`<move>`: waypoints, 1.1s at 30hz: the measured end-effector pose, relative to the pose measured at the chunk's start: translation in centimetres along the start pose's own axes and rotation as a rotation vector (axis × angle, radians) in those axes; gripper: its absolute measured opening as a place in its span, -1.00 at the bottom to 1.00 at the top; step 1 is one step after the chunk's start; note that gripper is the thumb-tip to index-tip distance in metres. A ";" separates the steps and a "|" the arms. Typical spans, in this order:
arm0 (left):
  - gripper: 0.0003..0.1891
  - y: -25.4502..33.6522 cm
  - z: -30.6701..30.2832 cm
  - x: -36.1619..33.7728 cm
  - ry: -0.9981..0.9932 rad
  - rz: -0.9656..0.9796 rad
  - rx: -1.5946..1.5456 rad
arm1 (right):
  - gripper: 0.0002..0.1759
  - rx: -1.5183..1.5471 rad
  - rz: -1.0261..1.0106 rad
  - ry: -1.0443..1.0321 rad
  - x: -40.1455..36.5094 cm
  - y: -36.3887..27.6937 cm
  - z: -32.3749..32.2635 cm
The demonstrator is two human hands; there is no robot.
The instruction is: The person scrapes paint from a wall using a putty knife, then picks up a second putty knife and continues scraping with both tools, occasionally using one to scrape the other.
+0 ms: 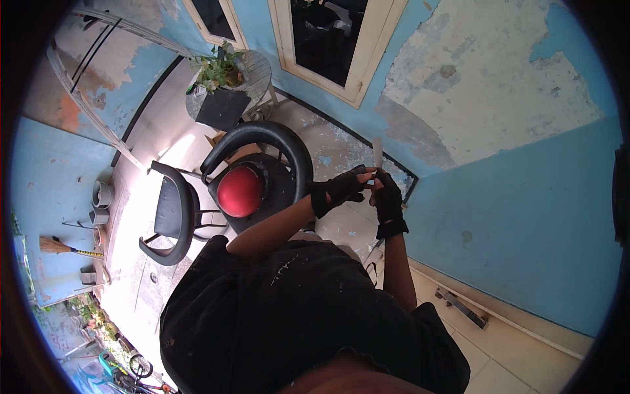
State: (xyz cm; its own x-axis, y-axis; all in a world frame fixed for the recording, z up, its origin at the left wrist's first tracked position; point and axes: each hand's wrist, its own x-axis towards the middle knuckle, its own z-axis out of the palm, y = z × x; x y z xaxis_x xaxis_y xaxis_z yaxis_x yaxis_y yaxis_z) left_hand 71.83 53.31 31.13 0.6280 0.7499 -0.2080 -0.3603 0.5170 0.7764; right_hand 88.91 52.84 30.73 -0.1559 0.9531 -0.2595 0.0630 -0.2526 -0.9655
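Note:
Both hands wear black fingerless gloves and meet in front of my body, close to the wall corner. Between them a narrow, pale, flat blade that looks like a scraper [377, 152] points up and away from me. My right hand [387, 197] is closed around its lower end, and the handle is hidden by the fingers. From the left, my left hand [344, 188] reaches across with its fingers bent, and its fingertips pinch at the base of the blade.
A red helmet [239, 191] rests on a black armchair [289, 141]; another black chair [176, 203] stands to the left. A round table [259, 69] holds a potted plant [223, 71]. Blue walls [505, 223] show a large peeled patch [485, 79]. Paint flakes litter the floor. A metal bar [462, 307] lies right.

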 end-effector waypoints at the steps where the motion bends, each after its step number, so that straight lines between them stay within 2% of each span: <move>1: -0.11 -0.4 -0.8 0.4 -0.006 -0.005 0.002 | -0.56 0.003 0.000 0.008 0.4 -0.1 0.2; 4: -0.12 -2.0 -1.8 1.7 0.035 -0.018 -0.115 | -0.53 -0.021 0.034 0.063 0.4 -0.3 0.6; 6: -0.14 -0.3 0.5 1.9 0.226 -0.057 -0.342 | -0.44 -0.025 -0.165 0.248 0.3 -1.4 2.0; 7: -0.27 -2.4 -0.1 3.5 0.284 -0.020 -0.397 | -0.41 -0.152 -0.164 0.236 0.2 -1.7 1.7; 8: -0.27 -3.4 0.2 4.7 0.260 -0.051 -0.396 | -0.41 -0.153 -0.151 0.273 0.6 -0.9 1.3; 10: -0.40 -4.7 1.0 7.2 0.024 0.154 -0.433 | -0.50 -0.662 -0.646 0.385 1.8 1.3 0.3; 11: -0.59 -6.5 1.1 8.8 0.105 0.148 -0.369 | -0.50 -0.669 -0.623 0.419 1.5 1.2 0.0; 13: -0.66 -6.0 2.8 10.1 0.086 0.137 -0.358 | -0.62 -0.720 -0.271 0.455 1.1 0.1 -1.1; 14: -0.71 -5.6 3.5 10.6 0.092 0.155 -0.349 | -0.62 -0.720 -0.253 0.473 1.0 0.2 -2.3; 15: -0.74 -5.3 3.6 11.9 0.255 0.028 -0.249 | -0.63 -0.862 -0.329 0.467 1.0 0.2 -3.4; 16: -0.74 -5.4 4.1 12.8 0.249 0.013 -0.249 | -0.64 -1.003 -0.407 0.452 1.2 0.2 -4.6; 17: -0.79 -5.6 4.5 13.6 0.257 0.008 -0.262 | -0.57 -0.952 -0.332 0.365 2.0 1.5 -6.2; 18: -0.84 -5.8 4.7 14.4 0.267 0.002 -0.275 | -0.57 -0.948 -0.321 0.369 2.3 1.4 -7.9; 20: -0.87 -6.5 5.0 15.4 0.346 0.005 -0.259 | -0.46 -0.863 -0.524 0.182 2.1 1.4 -11.1; 21: -0.87 -6.8 5.1 16.0 0.424 0.024 -0.243 | -0.33 -0.567 -0.428 0.181 1.8 1.0 -12.3; 22: -0.87 -7.0 5.1 16.8 0.429 0.011 -0.247 | -0.23 -0.531 -0.314 0.194 2.2 1.0 -14.1; 24: -0.89 -6.0 5.8 18.3 0.453 0.010 -0.338 | -0.09 0.191 -0.088 0.119 2.7 -0.3 -17.0; 25: -0.89 -5.6 6.9 18.9 0.462 0.008 -0.340 | -0.09 0.194 -0.082 0.113 2.7 -1.0 -18.2; 27: -0.87 -3.5 11.1 19.7 0.494 -0.051 0.130 | 0.04 0.890 0.035 -0.136 2.8 -2.2 -20.2; 28: -0.87 -4.4 11.4 20.6 0.508 -0.056 0.125 | 0.04 0.894 0.049 -0.143 3.2 -2.4 -20.8; 30: -0.82 -5.0 12.1 22.1 0.463 0.214 0.579 | 0.17 0.930 0.051 -0.233 3.9 -3.1 -21.6; 31: -0.85 -5.1 12.3 22.6 0.427 0.177 0.532 | 0.17 0.930 0.053 -0.177 4.2 -3.5 -21.8; 33: -0.86 -6.4 11.7 24.0 0.472 0.198 0.511 | 0.15 0.964 0.062 -0.195 4.7 -3.4 -22.4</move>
State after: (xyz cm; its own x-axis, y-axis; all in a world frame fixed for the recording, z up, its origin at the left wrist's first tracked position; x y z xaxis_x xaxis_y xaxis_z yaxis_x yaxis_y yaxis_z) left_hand 97.30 63.21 28.08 0.1779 0.9674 -0.1802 0.0037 0.1824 0.9832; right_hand 110.05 61.96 33.25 -0.3448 0.9111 -0.2259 -0.7403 -0.4119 -0.5313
